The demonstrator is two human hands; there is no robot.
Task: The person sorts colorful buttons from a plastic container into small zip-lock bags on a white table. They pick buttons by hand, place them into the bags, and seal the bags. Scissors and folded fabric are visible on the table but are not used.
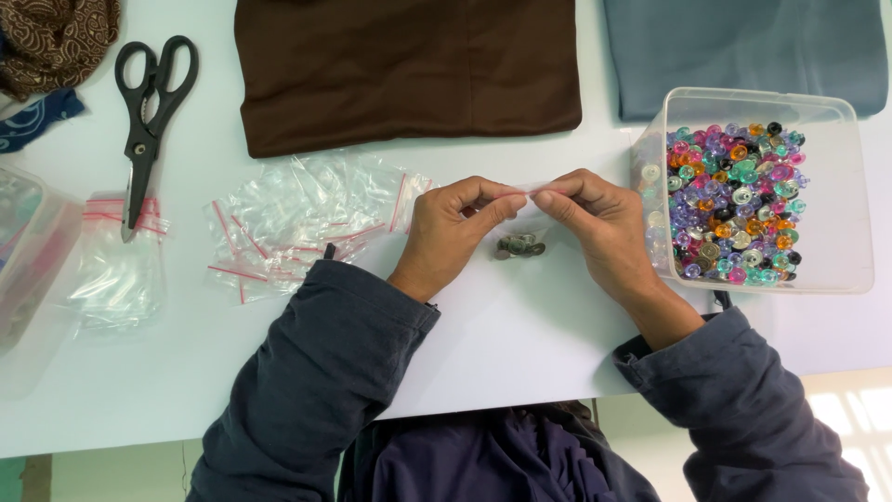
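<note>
My left hand point(455, 228) and my right hand point(595, 218) meet over the white table point(520, 325), each pinching the top edge of a small clear zip bag point(528, 206) with a red seal strip. Inside the bag, hanging below my fingertips, sits a little cluster of dark metallic buttons point(520, 246). Both hands' fingers are closed on the bag's rim. A clear plastic tub point(841, 186) full of several colourful buttons point(739, 204) stands just right of my right hand.
A pile of empty zip bags point(297, 223) lies left of my left hand, more of them point(116, 270) farther left under black scissors point(147, 121). Brown cloth point(400, 65) and grey-blue cloth point(743, 46) lie at the back. A clear box point(23, 251) sits at the left edge.
</note>
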